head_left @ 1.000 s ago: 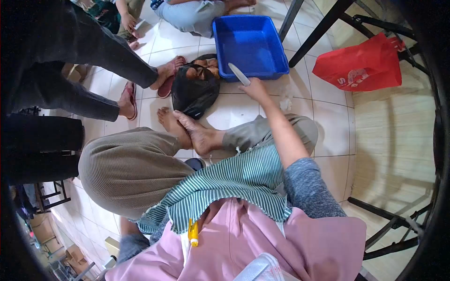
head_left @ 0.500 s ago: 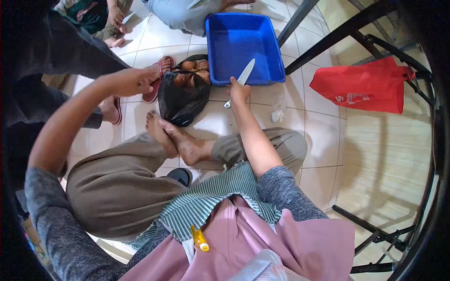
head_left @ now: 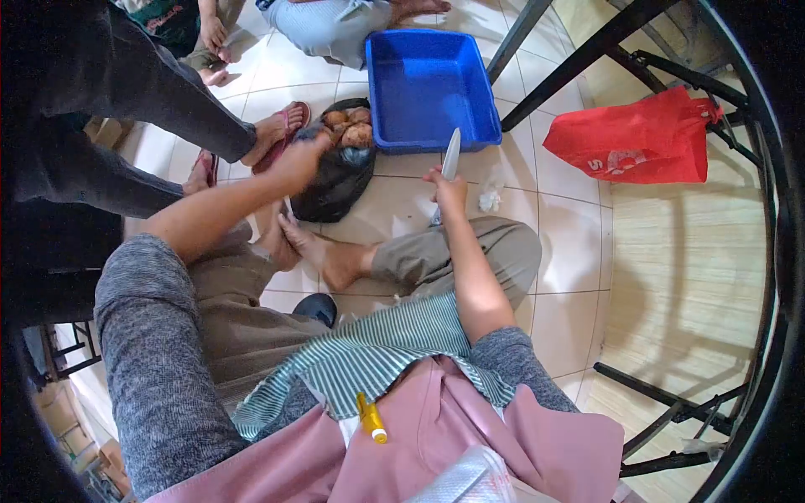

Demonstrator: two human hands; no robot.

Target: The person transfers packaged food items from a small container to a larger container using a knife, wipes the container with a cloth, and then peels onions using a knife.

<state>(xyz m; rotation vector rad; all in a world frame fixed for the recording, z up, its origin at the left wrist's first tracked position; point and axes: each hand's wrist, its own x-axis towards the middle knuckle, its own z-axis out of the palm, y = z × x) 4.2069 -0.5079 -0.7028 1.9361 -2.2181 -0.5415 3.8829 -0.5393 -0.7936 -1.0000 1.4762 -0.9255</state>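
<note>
My right hand [head_left: 450, 194] is closed round the handle of a knife [head_left: 452, 156]. Its pale blade points away from me, its tip near the front rim of a blue plastic basin [head_left: 436, 150]. My left hand [head_left: 303, 166] is over a black plastic bag [head_left: 340, 191] lying on the floor. Motion smears its fingers, so their grip cannot be made out. Brown, roundish vegetables [head_left: 358, 135] show in the bag's open mouth, left of the basin; I cannot tell their exact kind.
A red bag [head_left: 629, 142] hangs from the black metal frame [head_left: 579, 80] at right. White scraps [head_left: 490, 199] lie on the tiles. One person's sandalled foot [head_left: 277, 134] is close to the black bag; others sit at the back. A yellow bottle [head_left: 371, 419] rests on my clothing.
My left hand has swung right, from beside the sandalled foot to over the black bag. The right hand has drawn the knife back towards me and out of the basin area.
</note>
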